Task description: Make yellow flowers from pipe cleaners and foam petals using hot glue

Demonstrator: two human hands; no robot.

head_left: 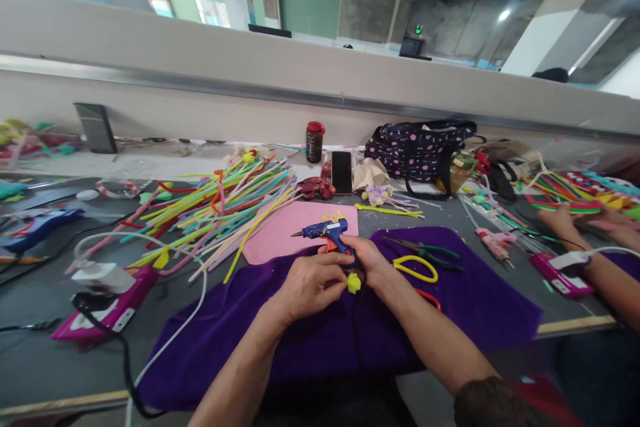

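Note:
My left hand [307, 283] pinches a small yellow fuzzy piece [354, 283] over the purple cloth [260, 333]. My right hand [367, 260] is wrapped round the handle of a blue glue gun [325, 231], whose nozzle points left over a pink sheet [287, 237]. The two hands almost touch at the yellow piece. A yellow pipe-cleaner loop [415, 268] and green-handled pliers [430, 252] lie on the cloth just right of my right hand.
A heap of coloured pipe cleaners [225, 207] spreads at the left. A pink power strip [107, 307] with white cable sits front left. A phone [341, 172], a red-capped jar [315, 141] and a dotted bag [420, 150] stand behind. Another person's arms [595, 260] work at the right.

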